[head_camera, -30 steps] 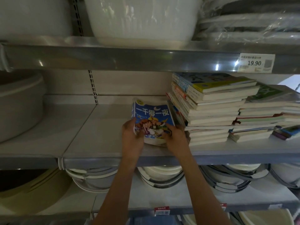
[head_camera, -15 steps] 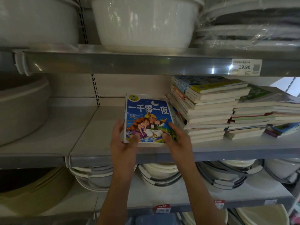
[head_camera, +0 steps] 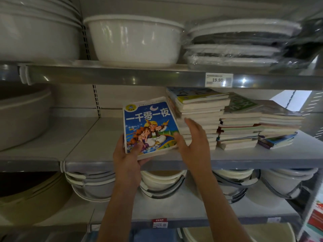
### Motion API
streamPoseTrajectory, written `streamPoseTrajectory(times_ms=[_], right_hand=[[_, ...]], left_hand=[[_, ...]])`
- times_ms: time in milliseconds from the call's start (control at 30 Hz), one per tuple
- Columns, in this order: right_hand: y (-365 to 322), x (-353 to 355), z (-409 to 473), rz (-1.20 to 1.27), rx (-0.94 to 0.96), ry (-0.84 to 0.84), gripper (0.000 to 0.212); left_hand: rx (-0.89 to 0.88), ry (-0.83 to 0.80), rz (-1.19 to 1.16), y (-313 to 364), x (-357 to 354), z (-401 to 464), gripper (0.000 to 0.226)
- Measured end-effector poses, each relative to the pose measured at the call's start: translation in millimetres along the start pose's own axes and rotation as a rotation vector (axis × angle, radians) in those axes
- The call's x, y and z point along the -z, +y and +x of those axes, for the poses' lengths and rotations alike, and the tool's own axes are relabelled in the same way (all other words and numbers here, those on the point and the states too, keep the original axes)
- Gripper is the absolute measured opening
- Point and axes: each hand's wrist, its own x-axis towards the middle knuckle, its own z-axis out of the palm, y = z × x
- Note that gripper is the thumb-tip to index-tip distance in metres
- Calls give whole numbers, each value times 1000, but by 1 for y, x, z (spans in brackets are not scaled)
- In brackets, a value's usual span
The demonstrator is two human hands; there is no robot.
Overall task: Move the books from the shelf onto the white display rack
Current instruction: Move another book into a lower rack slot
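A: Shelf (head_camera: 262, 157), middle tier, grey metal. A blue storybook (head_camera: 149, 125) is held above its front edge, cover up, tilted slightly, top corner close to the tall stack.

B: Held by which hand?

A: The left hand (head_camera: 128, 158). The lower left corner of the book is pinched, thumb laid on the cover, fingers curled beneath. The right hand (head_camera: 194, 142) is seen spread, fingers straight, thumb just at the book's right edge. Whether the edge is touched cannot be told; motion blur is noted on the fingers.

B: And the remaining books?

A: Three piles are left on the shelf, right of the storybook. A tall book stack (head_camera: 201, 117) is nearest, a lower book pile (head_camera: 244, 130) touches it, and a third book pile (head_camera: 279, 126) sits farthest right, with a blue-covered volume at its base.

B: Surroundings?

A: A white plastic basin (head_camera: 136, 41) is stored on the tier above, beside wrapped plates (head_camera: 236, 42). A price tag (head_camera: 218, 80) reading 19.90 is fixed to that tier's front rail. Nested buckets (head_camera: 162, 182) are kept below.
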Motion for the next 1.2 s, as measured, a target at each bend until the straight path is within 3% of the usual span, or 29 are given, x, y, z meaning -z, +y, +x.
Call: streamPoseTrajectory(times_ms=[367,533,867,1100,1200], right_hand=[[19,13,76,-309,152,4,77],[24,11,95,-465,205,96,57],[27,1,91,-308,279,232,28],[4,9,65,-222,584,350,19],[-9,14,38,-161,617,339,20]], left_hand=[[-57,22,110,0,-25,12,39],[-69,4,140,-3,-22,17,42],[-68,-15,137,-1,-19,12,36],[-62,-19,106,-1,-18,7,34],[-96,-44,95,1,-19,-2,33]])
